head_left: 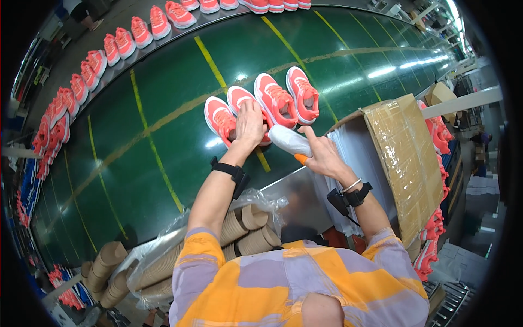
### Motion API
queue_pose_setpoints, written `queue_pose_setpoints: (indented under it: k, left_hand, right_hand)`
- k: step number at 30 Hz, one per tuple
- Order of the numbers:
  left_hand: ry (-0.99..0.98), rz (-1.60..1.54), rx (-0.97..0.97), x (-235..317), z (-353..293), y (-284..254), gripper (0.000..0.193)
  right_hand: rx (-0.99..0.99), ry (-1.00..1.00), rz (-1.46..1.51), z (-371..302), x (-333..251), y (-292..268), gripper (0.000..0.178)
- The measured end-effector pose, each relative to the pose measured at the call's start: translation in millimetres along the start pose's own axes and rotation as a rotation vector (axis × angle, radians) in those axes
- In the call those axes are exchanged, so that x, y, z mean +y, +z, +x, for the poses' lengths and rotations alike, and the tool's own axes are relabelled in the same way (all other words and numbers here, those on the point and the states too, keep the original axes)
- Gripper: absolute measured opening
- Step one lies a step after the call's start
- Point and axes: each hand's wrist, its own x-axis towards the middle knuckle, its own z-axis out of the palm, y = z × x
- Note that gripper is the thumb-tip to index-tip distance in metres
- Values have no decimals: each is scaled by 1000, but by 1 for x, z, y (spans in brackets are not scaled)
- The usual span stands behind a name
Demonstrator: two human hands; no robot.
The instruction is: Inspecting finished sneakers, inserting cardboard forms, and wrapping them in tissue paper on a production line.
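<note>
One coral shoe (239,96) partly hidden by left hand (250,125); grip unclear.

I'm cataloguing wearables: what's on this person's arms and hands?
Short sleeves are checked orange and lavender. The left wristband and right wristband are black with boxy black units; a black cable trails from the right one, which sits beside a pale bangle. An orange fingertip cover seems worn on the right hand.

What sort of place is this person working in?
Probably a shoe factory, perhaps a packing line: a long green conveyor-like surface with yellow stripes, a row of matching coral sneakers along its far edge, and an open cardboard box nearby.
</note>
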Motion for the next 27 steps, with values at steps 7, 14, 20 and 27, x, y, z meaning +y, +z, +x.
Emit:
queue_pose_setpoints:
  k: [7, 14, 20, 27]
  left_hand:
    - [224, -50, -318, -23, 40, 2, 27]
    - [300, -25, -208, -62, 47, 1, 24]
    - [396, -55, -247, -44, 49, 18, 16]
    - [267, -81, -343, -39, 40, -5, 17]
  right_hand:
    - [-97, -51, -50, 90, 18, 27, 56]
    - [40, -61, -44, 127, 17, 54, 54]
    - [38, -17, -188, 145, 20, 71, 53]
    - [-250, -51, 26, 135, 31, 80, 86]
